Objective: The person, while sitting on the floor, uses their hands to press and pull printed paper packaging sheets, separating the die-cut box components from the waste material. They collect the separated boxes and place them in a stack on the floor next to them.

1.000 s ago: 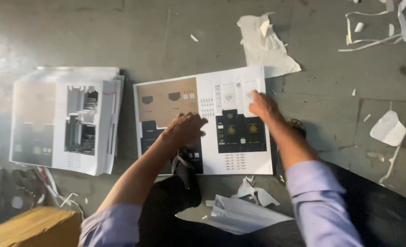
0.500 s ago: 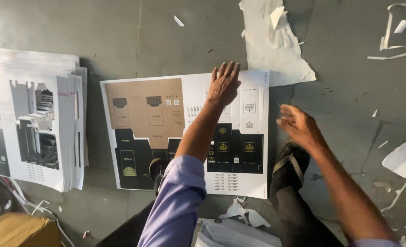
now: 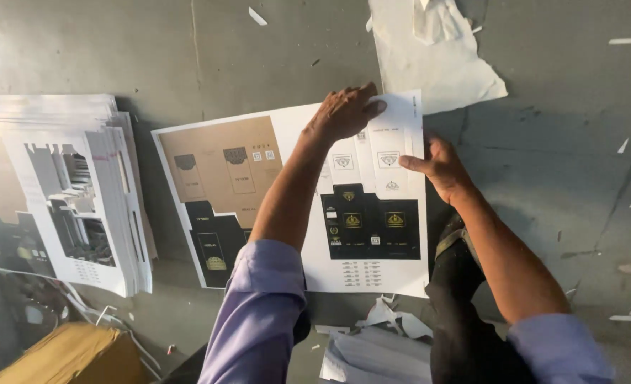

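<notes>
The printed sheet (image 3: 244, 192) lies flat on the grey floor (image 3: 557, 185), just in front of the person's legs. The left hand (image 3: 340, 114) presses down near its far right corner, fingers spread flat on the paper, gripping nothing. The right hand (image 3: 440, 167) pinches the sheet's right edge between thumb and fingers. To the left sits a stack of sheets (image 3: 66, 192) with the same kind of print, well apart from the hands. A torn piece of white paper (image 3: 436, 57) lies just past the top corner. To handle the sheet well, I would say the pinch should take only the top sheet, with the flat palm holding it against sliding or creasing.
</notes>
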